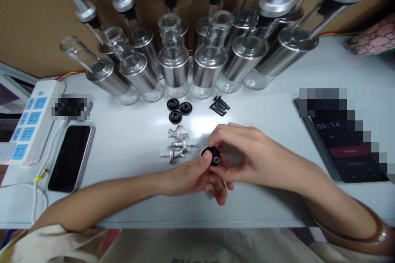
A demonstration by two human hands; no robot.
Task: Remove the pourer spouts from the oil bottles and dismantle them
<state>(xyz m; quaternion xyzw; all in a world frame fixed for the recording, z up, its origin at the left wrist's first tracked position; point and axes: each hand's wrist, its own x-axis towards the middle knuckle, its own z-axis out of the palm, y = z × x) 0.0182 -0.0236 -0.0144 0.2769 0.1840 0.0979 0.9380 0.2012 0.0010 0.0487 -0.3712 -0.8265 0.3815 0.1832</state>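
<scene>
Both hands meet over the middle of the white table point(277, 102). My left hand point(191, 176) pinches a small round black stopper point(212, 156) with thumb and fingers. My right hand point(243, 152) curls around the same stopper from the right, fingers closed on it. Just left of the hands lie three silver metal pourer spouts point(177, 146). Behind them rest three more black stoppers point(178, 109) and a small bunch of thin black tubes point(219, 105).
Several glass-and-steel bottles point(173, 63) stand in rows at the back, some capped with pourers. A dark phone point(71, 157) and a white power strip point(29, 121) lie at the left. A tablet showing a timer point(345, 148) sits at the right. A sleeve point(375, 39) shows far right.
</scene>
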